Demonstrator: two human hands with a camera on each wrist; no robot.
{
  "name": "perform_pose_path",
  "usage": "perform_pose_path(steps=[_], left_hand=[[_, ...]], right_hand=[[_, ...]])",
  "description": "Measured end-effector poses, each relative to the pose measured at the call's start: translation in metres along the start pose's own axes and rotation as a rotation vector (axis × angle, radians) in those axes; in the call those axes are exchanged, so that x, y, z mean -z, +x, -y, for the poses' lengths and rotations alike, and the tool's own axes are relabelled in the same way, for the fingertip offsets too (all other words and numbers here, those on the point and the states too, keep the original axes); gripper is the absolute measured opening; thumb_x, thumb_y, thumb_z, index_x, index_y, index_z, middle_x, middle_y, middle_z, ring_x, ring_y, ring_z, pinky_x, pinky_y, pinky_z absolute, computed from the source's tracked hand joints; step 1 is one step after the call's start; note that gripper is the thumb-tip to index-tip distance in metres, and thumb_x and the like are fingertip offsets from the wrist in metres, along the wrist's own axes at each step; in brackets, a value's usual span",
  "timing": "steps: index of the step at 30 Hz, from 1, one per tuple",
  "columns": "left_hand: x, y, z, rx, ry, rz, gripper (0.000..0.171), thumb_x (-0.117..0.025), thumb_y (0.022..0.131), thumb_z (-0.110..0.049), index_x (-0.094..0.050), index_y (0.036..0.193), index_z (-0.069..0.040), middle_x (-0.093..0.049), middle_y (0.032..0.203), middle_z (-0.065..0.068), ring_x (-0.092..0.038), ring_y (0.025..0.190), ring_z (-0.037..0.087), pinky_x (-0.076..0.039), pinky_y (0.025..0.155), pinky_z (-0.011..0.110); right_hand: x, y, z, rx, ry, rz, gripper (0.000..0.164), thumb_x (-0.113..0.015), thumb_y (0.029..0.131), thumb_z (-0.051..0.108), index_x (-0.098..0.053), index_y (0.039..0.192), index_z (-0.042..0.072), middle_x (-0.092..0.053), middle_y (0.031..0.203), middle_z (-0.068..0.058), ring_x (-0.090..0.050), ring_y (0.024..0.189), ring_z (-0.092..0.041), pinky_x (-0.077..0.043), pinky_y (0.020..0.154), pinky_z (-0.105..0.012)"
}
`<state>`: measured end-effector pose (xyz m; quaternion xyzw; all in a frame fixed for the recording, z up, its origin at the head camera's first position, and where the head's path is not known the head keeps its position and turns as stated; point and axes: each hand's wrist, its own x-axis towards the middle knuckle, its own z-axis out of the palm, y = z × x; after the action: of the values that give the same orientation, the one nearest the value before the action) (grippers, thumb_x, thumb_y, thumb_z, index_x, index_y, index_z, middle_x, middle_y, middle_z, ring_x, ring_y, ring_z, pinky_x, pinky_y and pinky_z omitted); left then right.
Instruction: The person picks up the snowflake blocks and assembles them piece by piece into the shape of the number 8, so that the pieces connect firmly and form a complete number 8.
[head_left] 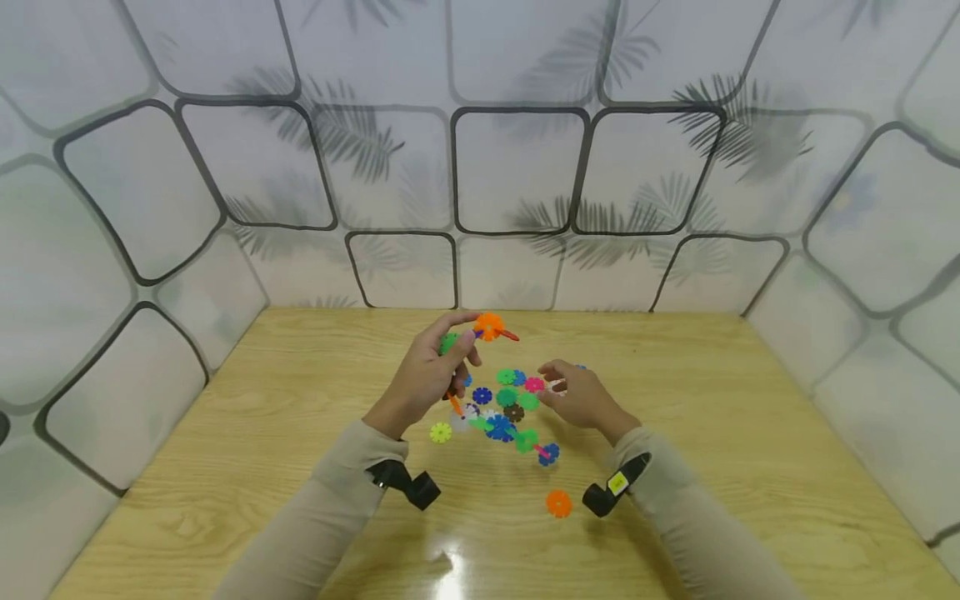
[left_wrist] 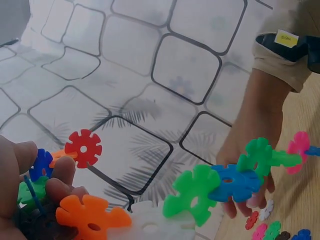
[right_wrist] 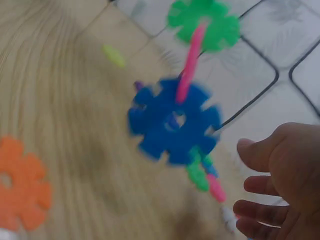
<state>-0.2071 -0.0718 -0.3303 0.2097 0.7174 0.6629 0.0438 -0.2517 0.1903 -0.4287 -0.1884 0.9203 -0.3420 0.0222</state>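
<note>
My left hand (head_left: 423, 375) grips a chain of interlocking snowflake discs between thumb and fingers. One end, with an orange disc (head_left: 488, 326) and a red disc (left_wrist: 83, 148), sticks out past the fingertips. The other end trails down toward me through white, green and blue discs (head_left: 500, 428) to a last blue disc (right_wrist: 172, 120), joined by a pink one edge-on. My right hand (head_left: 581, 396) hangs over the right side of the loose discs, fingers loosely bent, holding nothing. A pink disc (head_left: 534, 384) lies near its fingertips.
Several loose discs lie on the wooden table, among them a green disc (head_left: 507, 397), a brown disc (head_left: 513, 412) and a yellow disc (head_left: 440, 432). An orange disc (head_left: 558, 503) lies nearer me. A patterned curtain (head_left: 517, 167) surrounds the table's back and sides.
</note>
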Motion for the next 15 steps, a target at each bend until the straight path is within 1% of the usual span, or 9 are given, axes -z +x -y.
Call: perform_pose_path(steps=[2,4,7,11,13,15], left_hand=[[0.000,0.000,-0.001,-0.001,-0.015,0.003,0.039,-0.043,0.105,-0.024,-0.044,0.143,-0.017,-0.057,0.091,0.017,-0.050,0.052,0.015,-0.045,0.048,0.026],[0.000,0.000,-0.001,0.000,-0.022,0.005,0.039,-0.043,0.105,-0.024,-0.043,0.143,-0.015,-0.056,0.091,0.018,-0.050,0.052,0.015,-0.045,0.048,0.026],[0.000,0.000,-0.002,0.007,-0.035,0.004,0.039,-0.043,0.106,-0.024,-0.043,0.143,-0.015,-0.056,0.091,0.019,-0.049,0.052,0.014,-0.045,0.048,0.026],[0.001,0.000,-0.001,0.011,-0.048,0.001,0.039,-0.042,0.106,-0.024,-0.042,0.144,-0.013,-0.056,0.089,0.013,-0.049,0.052,0.014,-0.044,0.048,0.026],[0.001,0.001,-0.001,0.010,-0.047,0.000,0.039,-0.042,0.106,-0.025,-0.043,0.143,-0.014,-0.056,0.089,0.011,-0.049,0.052,0.014,-0.044,0.048,0.026],[0.002,0.001,-0.001,0.009,-0.049,-0.002,0.039,-0.042,0.106,-0.025,-0.043,0.143,-0.014,-0.056,0.088,0.010,-0.049,0.052,0.014,-0.044,0.048,0.025]], right_hand=[[-0.007,0.000,-0.009,-0.013,-0.040,0.038,0.040,-0.062,0.095,0.021,-0.055,0.131,0.005,-0.061,0.121,-0.017,-0.061,0.107,-0.033,-0.051,0.088,-0.048],[-0.013,-0.001,-0.014,-0.020,-0.080,0.058,0.043,-0.063,0.095,0.021,-0.055,0.134,0.006,-0.062,0.121,-0.014,-0.060,0.108,-0.030,-0.049,0.091,-0.047],[-0.018,-0.002,-0.016,0.007,-0.141,0.063,0.043,-0.065,0.093,0.020,-0.056,0.133,0.005,-0.062,0.117,-0.011,-0.059,0.106,-0.028,-0.048,0.091,-0.046],[-0.018,-0.002,-0.012,0.044,-0.203,0.065,0.035,-0.067,0.092,0.018,-0.064,0.123,0.002,-0.061,0.111,-0.010,-0.057,0.099,-0.025,-0.050,0.086,-0.043],[-0.016,-0.003,-0.010,0.057,-0.216,0.057,0.030,-0.068,0.092,0.016,-0.067,0.118,0.001,-0.062,0.109,-0.011,-0.057,0.096,-0.024,-0.050,0.084,-0.042],[-0.015,-0.003,-0.008,0.050,-0.206,0.042,0.028,-0.068,0.091,0.015,-0.068,0.116,0.000,-0.061,0.105,-0.011,-0.057,0.092,-0.025,-0.050,0.081,-0.043]])
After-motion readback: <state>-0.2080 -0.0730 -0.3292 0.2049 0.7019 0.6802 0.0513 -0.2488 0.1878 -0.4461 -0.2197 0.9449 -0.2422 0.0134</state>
